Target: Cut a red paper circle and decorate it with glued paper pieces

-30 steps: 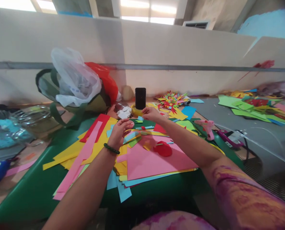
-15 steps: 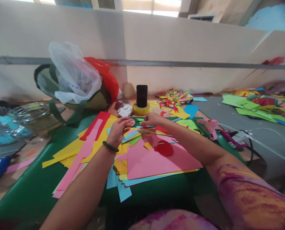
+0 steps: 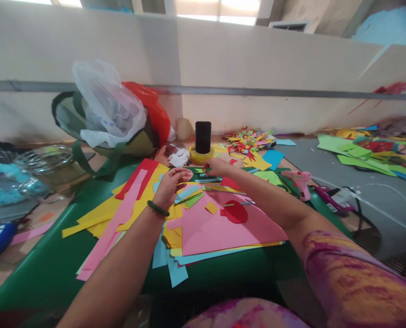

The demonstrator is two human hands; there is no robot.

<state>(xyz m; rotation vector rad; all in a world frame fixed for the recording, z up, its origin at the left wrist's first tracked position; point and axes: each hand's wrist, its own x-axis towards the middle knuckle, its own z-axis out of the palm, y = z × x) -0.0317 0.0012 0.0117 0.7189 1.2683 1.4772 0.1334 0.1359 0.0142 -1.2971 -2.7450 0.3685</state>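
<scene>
My left hand (image 3: 170,186), wearing a dark green bead bracelet (image 3: 158,208), is closed on a small round pinkish-white thing (image 3: 188,173) at its fingertips. It hovers over the upper left of the paper pile. My right hand (image 3: 218,167) has its fingers pinched together just in front of the yellow phone base (image 3: 198,158); whatever small piece they hold is too small to name. Below the hands lie narrow paper strips (image 3: 208,180) and a pink sheet (image 3: 203,234). A round red paper piece (image 3: 237,212) rests on that sheet.
A black phone (image 3: 203,136) stands upright at the back. Left of it sits a bag (image 3: 134,148) with plastic bags inside. A pink glue gun (image 3: 300,182) lies at the right, near cut paper scraps (image 3: 356,152). Yellow paper (image 3: 96,218) spreads over the green surface (image 3: 48,259).
My right hand has come down from in front of the phone base, then risen slightly with its fingers still pinched. My left hand keeps its hold in nearly the same spot.
</scene>
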